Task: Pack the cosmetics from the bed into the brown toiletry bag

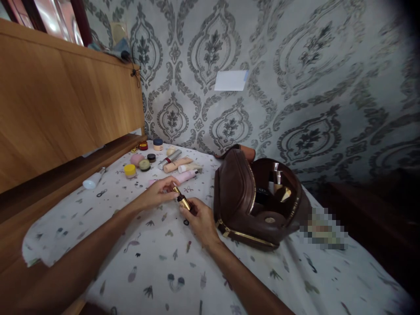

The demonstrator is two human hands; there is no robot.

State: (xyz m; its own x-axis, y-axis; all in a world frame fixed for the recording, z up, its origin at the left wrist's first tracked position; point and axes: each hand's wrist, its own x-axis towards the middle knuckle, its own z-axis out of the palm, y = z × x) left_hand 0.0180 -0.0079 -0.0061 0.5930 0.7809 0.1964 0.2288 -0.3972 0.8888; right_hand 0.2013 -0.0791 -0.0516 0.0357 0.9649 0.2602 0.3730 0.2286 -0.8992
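Observation:
Both hands meet over a small gold and black tube (181, 199), probably a lipstick, above the patterned white bedsheet (170, 271). My left hand (159, 191) pinches its upper end with fingertips. My right hand (201, 218) grips its lower end with curled fingers. Just to the right stands an open brown zip pouch (243, 201) with several cosmetics inside.
Behind the hands lie several cosmetics: a pink tube (187, 176), a beige tube (177, 165), a silver tube (169, 158), small jars (130, 169) and a white bottle (93, 179). A wooden headboard (65, 100) runs along the left. Patterned wallpaper (295, 87) lies behind.

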